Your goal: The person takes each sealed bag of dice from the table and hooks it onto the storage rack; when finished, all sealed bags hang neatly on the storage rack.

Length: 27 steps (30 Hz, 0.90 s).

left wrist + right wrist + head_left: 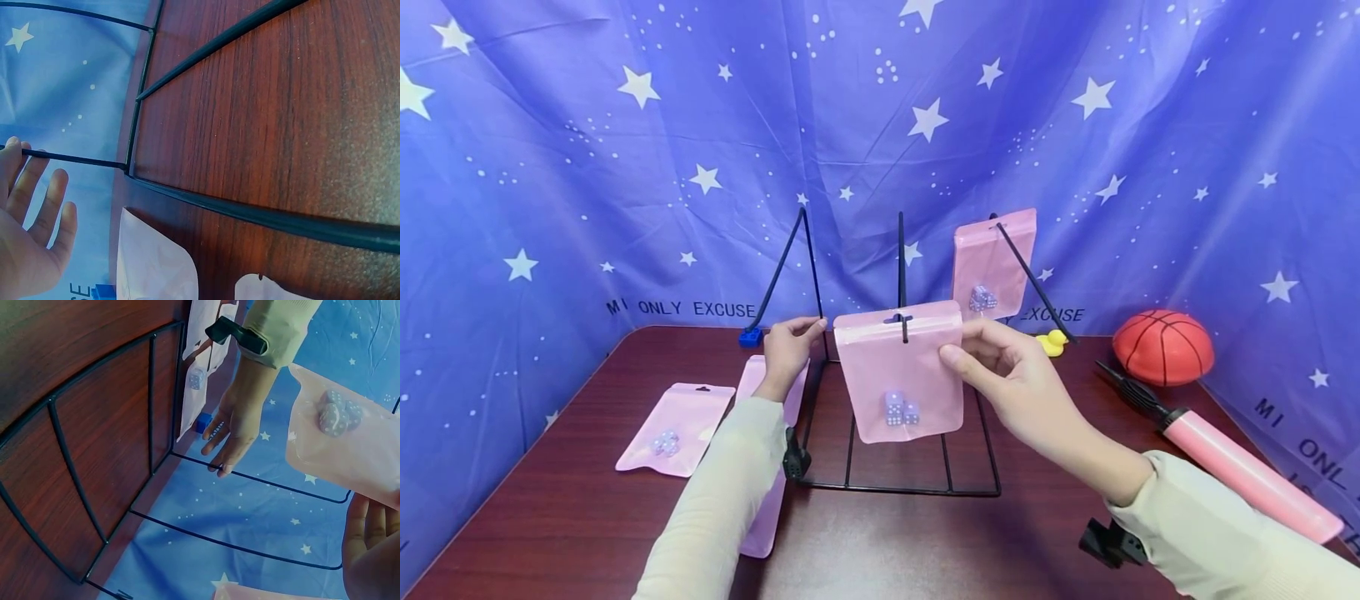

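In the head view my right hand (1026,379) pinches the right edge of a pink zip pouch (861,358) with pale purple dice (898,410) inside. The tip of the middle arm of a black wire rack (895,490) shows at the pouch's hang hole. My left hand (788,350) pinches the rack's left upright. In the left wrist view, thumb and index meet on that wire (75,159) while the other fingers are spread. A second pink pouch (996,258) with dice hangs from the right arm. The right wrist view shows the held pouch (309,440) beside my right fingers (375,528).
Left of the rack lies a pink pouch (700,412) with dice; more pink pouches (767,517) lie partly under my left arm. Behind are a blue block (750,337) and a yellow duck (1054,342). At right sit a red ball (1163,346) and a pink pump (1247,475).
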Each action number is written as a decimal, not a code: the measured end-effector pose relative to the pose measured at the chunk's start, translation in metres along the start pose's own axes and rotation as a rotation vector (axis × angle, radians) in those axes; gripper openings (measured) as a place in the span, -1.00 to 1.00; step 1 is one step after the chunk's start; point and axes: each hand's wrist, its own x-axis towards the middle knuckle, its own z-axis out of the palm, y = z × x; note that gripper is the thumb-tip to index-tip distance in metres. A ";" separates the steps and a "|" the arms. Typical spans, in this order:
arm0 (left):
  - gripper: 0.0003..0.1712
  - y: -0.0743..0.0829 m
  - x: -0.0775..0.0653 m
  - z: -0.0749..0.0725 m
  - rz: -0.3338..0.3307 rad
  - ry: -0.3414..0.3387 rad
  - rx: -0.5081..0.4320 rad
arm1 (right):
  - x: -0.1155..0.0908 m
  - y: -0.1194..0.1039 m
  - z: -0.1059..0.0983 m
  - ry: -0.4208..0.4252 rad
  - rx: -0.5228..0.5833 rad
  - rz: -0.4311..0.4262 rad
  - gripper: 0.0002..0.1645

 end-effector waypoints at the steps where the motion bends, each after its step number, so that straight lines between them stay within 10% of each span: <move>1: -0.64 0.000 0.000 0.000 0.001 0.000 0.001 | 0.002 0.001 0.001 0.012 -0.003 0.005 -0.86; 27: -0.65 -0.002 -0.001 0.000 0.014 0.010 0.009 | 0.040 0.026 0.006 0.162 0.061 0.071 -0.77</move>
